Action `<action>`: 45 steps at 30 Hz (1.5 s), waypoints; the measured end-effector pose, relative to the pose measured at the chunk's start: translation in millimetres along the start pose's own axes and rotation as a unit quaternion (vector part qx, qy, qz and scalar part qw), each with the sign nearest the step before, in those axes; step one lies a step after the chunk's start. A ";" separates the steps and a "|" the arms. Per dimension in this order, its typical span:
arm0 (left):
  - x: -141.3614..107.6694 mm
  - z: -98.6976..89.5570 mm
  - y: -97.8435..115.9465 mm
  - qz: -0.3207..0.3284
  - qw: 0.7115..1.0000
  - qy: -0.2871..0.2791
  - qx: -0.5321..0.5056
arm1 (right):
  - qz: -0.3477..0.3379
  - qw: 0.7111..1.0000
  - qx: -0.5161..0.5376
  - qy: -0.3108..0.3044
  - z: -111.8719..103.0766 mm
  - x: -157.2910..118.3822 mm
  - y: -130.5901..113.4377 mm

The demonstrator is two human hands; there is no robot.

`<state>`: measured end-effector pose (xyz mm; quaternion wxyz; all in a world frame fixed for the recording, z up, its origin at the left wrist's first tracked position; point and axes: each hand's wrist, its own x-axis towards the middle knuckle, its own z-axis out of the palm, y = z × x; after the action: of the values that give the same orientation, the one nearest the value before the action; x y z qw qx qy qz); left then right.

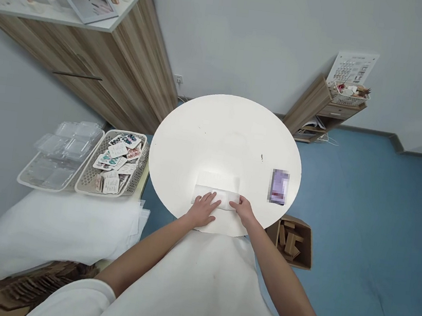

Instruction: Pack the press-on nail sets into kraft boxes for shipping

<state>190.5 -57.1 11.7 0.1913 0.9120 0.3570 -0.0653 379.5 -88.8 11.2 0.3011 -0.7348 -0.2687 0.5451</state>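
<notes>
A thin white foam-like sheet (219, 181) lies on the round white table (222, 133) near its front edge. Its near part is folded over into a flat band. My left hand (202, 211) rests on the band's left half, palm down, with the fingers spread. At the band's right end, my right hand (245, 210) pinches the edge between thumb and fingers. Whether anything is wrapped inside the fold cannot be made out.
A blurred purple item (278, 186) lies on the table's right side. Below it stands a carton (307, 248) of small brown boxes. To the left are a basket (142, 164) of printed cards, a basket (100, 139) of clear plastic boxes and stacked white sheets (65, 227).
</notes>
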 end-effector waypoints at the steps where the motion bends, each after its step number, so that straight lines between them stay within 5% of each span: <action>1: -1.3 0.8 -1.2 0.002 1.000 -0.003 0.004 | -0.009 1.000 -0.019 0.015 1.4 -1.9 1.2; 7: -4.0 3.0 -2.5 -0.004 1.000 -0.019 0.009 | -0.050 0.992 -0.044 0.111 13.1 -11.3 9.1; 14: -2.2 -0.6 -1.7 -0.010 0.999 -0.036 -0.001 | 0.061 0.980 0.056 0.183 17.5 -9.8 10.7; 20: -1.6 0.0 -1.1 -0.022 0.999 -0.021 -0.021 | -0.009 0.997 0.016 0.077 10.7 -16.6 7.7; 28: -1.3 -2.0 0.2 -0.024 0.999 -0.039 -0.029 | -0.058 0.991 -0.048 0.115 20.5 -9.2 3.8; 35: -9.9 -4.0 4.6 -0.033 0.999 -0.018 -0.028 | -0.125 0.986 -0.111 0.012 36.4 -2.3 -8.7; 40: -12.1 -2.1 13.8 0.009 1.000 -0.001 -0.004 | -0.149 0.978 -0.141 -0.044 28.7 2.5 -8.9; 45: -7.7 0.8 14.5 0.013 1.000 -0.010 -0.004 | -0.160 0.972 -0.172 -0.018 21.3 1.7 -5.9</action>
<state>194.6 -72.0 17.3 0.1991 0.9152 0.3431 -0.0707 359.1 -80.5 9.7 0.2487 -0.7129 -0.4777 0.4491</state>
